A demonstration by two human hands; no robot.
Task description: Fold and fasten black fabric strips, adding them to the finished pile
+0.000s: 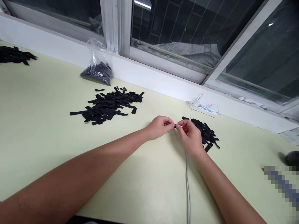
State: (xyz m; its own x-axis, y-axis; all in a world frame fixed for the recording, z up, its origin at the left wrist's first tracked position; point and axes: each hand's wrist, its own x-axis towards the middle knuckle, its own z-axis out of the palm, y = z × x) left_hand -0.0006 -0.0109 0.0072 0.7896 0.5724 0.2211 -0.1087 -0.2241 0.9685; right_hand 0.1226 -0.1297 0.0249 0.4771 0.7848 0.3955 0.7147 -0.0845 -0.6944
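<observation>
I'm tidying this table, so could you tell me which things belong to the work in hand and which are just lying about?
In hand:
left hand and right hand pinching one small black strip
pile beside right hand
flat strip pile

Lying about:
bagged strips
power strip
white cable
far-left pile

Lighting even and bright, from overhead; a ceiling strip lamp reflected in the dark glass window panes (187,28). Soft, faint shadows lay under both forearms on the pale green matte tabletop (46,140). Wide-angle bowing toward edges. Focus sharp at centre; pixelated patch at lower right corner.
</observation>
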